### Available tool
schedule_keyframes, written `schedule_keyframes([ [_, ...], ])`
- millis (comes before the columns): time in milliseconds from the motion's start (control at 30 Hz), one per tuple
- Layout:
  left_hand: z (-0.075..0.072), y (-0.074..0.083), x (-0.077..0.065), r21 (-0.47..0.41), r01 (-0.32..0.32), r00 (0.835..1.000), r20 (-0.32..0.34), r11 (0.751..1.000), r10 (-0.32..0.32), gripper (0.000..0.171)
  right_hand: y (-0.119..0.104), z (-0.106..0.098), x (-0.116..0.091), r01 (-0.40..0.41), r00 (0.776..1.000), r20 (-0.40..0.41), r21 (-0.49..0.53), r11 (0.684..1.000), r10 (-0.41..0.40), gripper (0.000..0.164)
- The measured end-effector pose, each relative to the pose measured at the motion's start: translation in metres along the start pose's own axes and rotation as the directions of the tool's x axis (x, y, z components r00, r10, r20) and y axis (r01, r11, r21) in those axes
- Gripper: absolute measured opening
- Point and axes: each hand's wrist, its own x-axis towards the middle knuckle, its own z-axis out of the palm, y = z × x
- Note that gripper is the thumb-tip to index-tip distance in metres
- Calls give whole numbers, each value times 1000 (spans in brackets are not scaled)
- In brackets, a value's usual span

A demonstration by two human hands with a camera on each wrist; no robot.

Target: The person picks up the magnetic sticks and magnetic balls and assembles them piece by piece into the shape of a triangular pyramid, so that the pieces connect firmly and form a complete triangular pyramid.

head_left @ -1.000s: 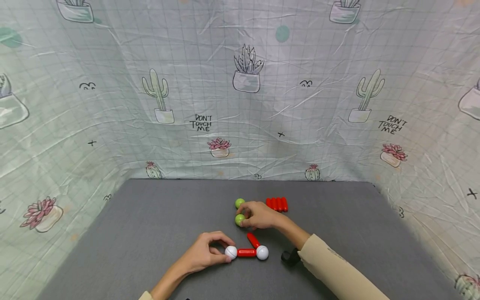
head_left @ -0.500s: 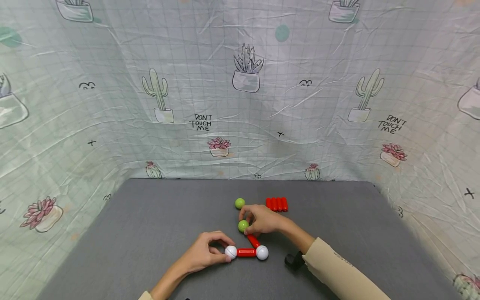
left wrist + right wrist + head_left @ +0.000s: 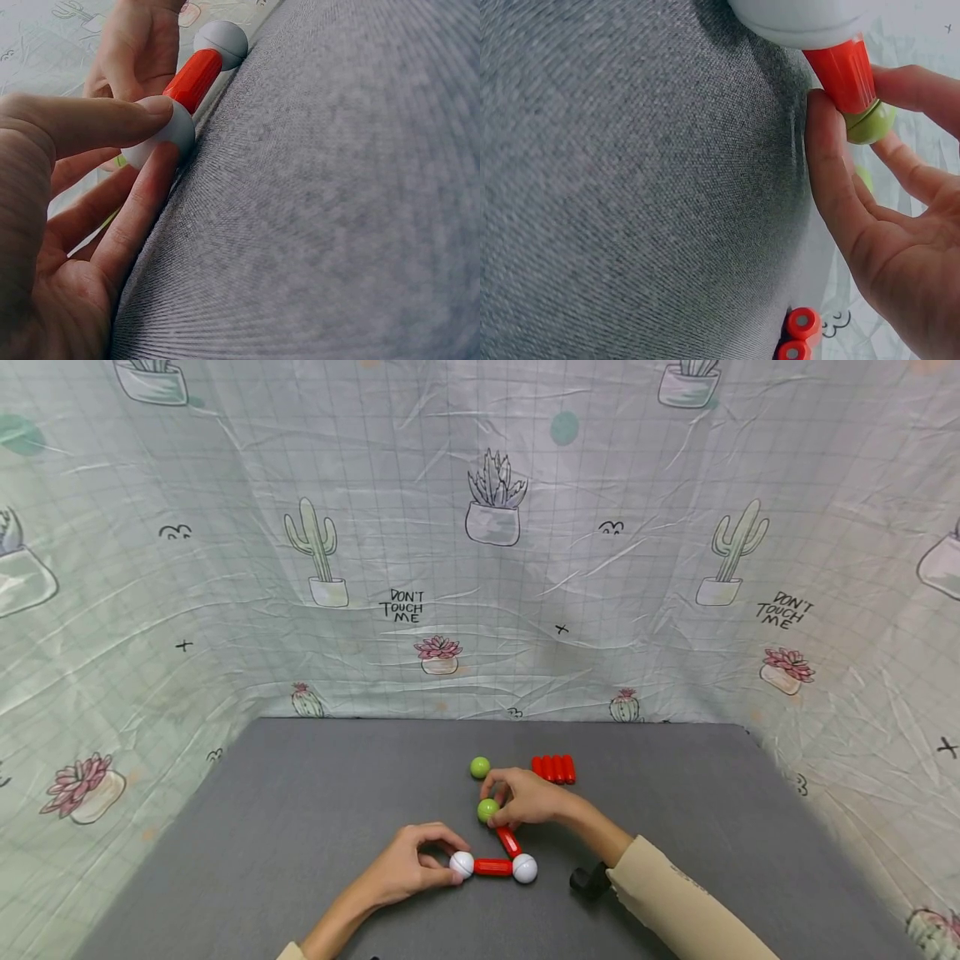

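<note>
My left hand (image 3: 405, 864) pinches a white ball (image 3: 461, 864) between thumb and fingers. From that ball a red rod (image 3: 492, 867) runs right to a second white ball (image 3: 524, 867). Another red rod (image 3: 508, 841) slants up and away from the second ball. At its far end my right hand (image 3: 521, 795) pinches a green ball (image 3: 487, 811). In the right wrist view, this green ball (image 3: 870, 124) sits against the rod's end (image 3: 847, 75), with thumb and finger at either side. A second green ball (image 3: 480, 767) lies just beyond the right fingers.
Several red rods (image 3: 553, 768) lie side by side behind the right hand; their round ends show metal-like discs in the right wrist view. Everything rests on a grey cloth surface (image 3: 360, 777). A cactus-print sheet (image 3: 555, 677) hangs along the back and sides. A black device (image 3: 587, 881) sits by the right sleeve.
The right hand has brought the nearer green ball toward me and slightly right, onto the slanted red rod's end. That rod has shifted slightly. The left hand has stayed on its white ball.
</note>
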Motion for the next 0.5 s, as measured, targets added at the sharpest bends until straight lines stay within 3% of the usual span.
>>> schedule_keyframes([
  [500, 0, 3, 0, 5, 12, 1000, 1, 1000, -12, 33, -2, -3, -4, -26, 999, 45, 45, 999, 24, 24],
])
